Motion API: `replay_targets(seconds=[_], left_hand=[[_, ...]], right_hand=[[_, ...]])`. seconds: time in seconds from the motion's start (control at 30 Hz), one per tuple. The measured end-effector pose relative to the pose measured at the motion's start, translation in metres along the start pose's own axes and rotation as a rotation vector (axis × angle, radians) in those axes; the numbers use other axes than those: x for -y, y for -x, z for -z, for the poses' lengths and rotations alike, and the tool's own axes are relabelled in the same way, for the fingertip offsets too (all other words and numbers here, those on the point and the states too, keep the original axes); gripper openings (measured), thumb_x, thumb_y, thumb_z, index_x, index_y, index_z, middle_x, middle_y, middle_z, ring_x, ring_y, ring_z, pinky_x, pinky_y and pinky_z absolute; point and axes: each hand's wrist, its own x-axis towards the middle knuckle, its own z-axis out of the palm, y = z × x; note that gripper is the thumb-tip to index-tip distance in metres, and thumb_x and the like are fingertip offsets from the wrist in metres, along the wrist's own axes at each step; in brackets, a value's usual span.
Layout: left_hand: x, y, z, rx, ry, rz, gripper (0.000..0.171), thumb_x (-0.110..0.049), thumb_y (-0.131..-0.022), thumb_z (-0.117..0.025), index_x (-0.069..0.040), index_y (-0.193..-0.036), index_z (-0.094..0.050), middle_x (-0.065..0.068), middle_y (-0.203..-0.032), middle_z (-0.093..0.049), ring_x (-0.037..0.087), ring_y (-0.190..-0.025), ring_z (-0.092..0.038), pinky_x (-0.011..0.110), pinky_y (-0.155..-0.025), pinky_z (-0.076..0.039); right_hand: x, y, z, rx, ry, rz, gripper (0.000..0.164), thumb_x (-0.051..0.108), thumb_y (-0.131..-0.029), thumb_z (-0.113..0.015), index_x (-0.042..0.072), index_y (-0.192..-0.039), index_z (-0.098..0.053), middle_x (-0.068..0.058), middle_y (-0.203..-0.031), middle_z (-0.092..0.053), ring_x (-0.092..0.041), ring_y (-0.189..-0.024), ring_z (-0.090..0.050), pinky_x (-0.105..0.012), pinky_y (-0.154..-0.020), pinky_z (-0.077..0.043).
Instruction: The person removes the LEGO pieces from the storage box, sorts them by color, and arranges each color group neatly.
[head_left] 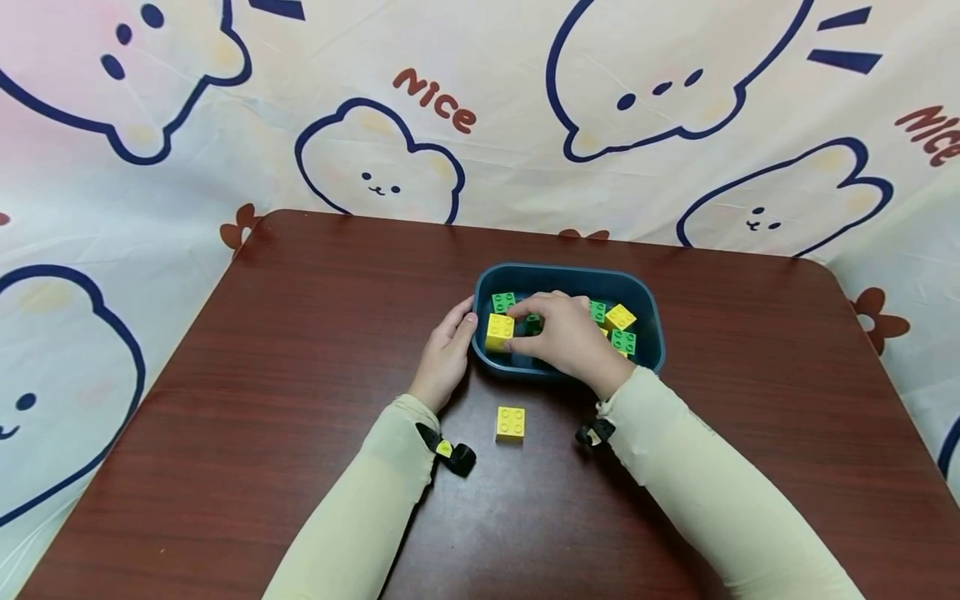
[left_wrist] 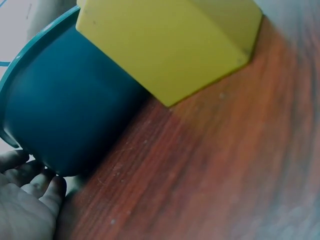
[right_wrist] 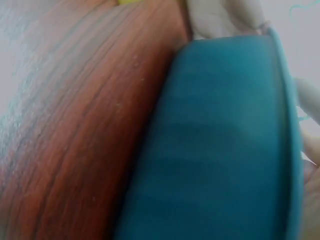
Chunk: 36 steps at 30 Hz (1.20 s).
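A dark teal plastic bin (head_left: 651, 310) stands on the table, with green and yellow toy building bricks inside. My left hand (head_left: 444, 354) holds the bin's left end, its fingers against the outer wall and thumb at the rim. Reaching over the near rim, my right hand (head_left: 566, 333) pinches a yellow brick (head_left: 499, 332) between thumb and forefinger, at the bin's left side. Another yellow brick (head_left: 511, 424) sits studs up on the table in front of the bin. It looms large in the left wrist view. The right hand hides some of the bin's contents.
A brown wood-grain table (head_left: 300, 350) lies under everything. Green bricks (head_left: 623, 342) and a tilted yellow brick (head_left: 620, 317) lie in the bin's right part. A cartoon-printed cloth (head_left: 510, 183) hangs behind and beside the table. Each wrist wears a small black camera.
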Motion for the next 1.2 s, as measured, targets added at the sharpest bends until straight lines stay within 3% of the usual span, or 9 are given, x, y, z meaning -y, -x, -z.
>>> replay_targets(seconds=[0.2,0.53,0.67,0.8,1.03,1.2], left_hand=[[0.000,0.000,-0.001,-0.011,-0.013,0.018,0.047,-0.039,-0.109,-0.042,-0.021,-0.152,-0.046,-0.005,-0.152,-0.046,0.011,-0.142,-0.036,0.042,-0.119,-0.027],[0.002,0.000,-0.002,-0.027,-0.012,-0.011,0.047,-0.038,-0.108,-0.044,-0.020,-0.151,-0.047,-0.005,-0.152,-0.047,0.010,-0.142,-0.036,0.038,-0.119,-0.028],[0.002,0.000,-0.001,-0.028,-0.022,-0.024,0.047,-0.038,-0.108,-0.044,-0.019,-0.151,-0.047,-0.004,-0.152,-0.047,0.009,-0.142,-0.036,0.037,-0.118,-0.028],[0.001,0.000,0.000,-0.026,-0.021,-0.039,0.047,-0.036,-0.109,-0.043,-0.018,-0.152,-0.046,-0.003,-0.153,-0.046,0.011,-0.143,-0.036,0.037,-0.118,-0.028],[0.000,-0.001,-0.001,-0.027,-0.012,-0.042,0.047,-0.036,-0.109,-0.044,-0.017,-0.152,-0.046,-0.002,-0.152,-0.046,0.010,-0.142,-0.036,0.036,-0.118,-0.029],[0.001,0.000,-0.002,-0.023,-0.003,-0.045,0.048,-0.036,-0.109,-0.044,-0.016,-0.152,-0.046,-0.002,-0.153,-0.046,0.010,-0.142,-0.036,0.036,-0.118,-0.028]], right_hand=[[0.003,0.012,0.008,-0.060,-0.026,0.029,0.043,0.038,-0.083,-0.083,0.017,-0.120,-0.074,0.002,-0.113,-0.070,-0.027,-0.091,-0.056,-0.045,-0.085,-0.030],[0.006,0.038,0.017,-0.151,-0.058,0.107,0.041,0.033,-0.081,-0.087,0.016,-0.116,-0.075,0.003,-0.109,-0.071,-0.027,-0.092,-0.056,-0.042,-0.081,-0.030],[0.007,0.051,0.019,-0.152,-0.074,0.099,0.042,0.033,-0.080,-0.087,0.016,-0.117,-0.075,0.003,-0.111,-0.071,-0.025,-0.094,-0.058,-0.041,-0.085,-0.041],[0.007,0.063,0.019,-0.153,-0.103,0.102,0.041,0.030,-0.081,-0.087,0.015,-0.117,-0.074,0.002,-0.114,-0.070,-0.024,-0.096,-0.058,-0.044,-0.078,-0.053],[0.005,0.082,0.013,-0.168,-0.151,0.104,0.041,0.029,-0.079,-0.088,0.018,-0.116,-0.074,0.006,-0.112,-0.069,-0.019,-0.091,-0.058,-0.039,-0.074,-0.053],[0.001,0.092,0.007,-0.169,-0.152,0.112,0.039,0.027,-0.078,-0.089,0.020,-0.114,-0.074,0.008,-0.097,-0.066,-0.015,-0.078,-0.052,-0.030,-0.063,-0.045]])
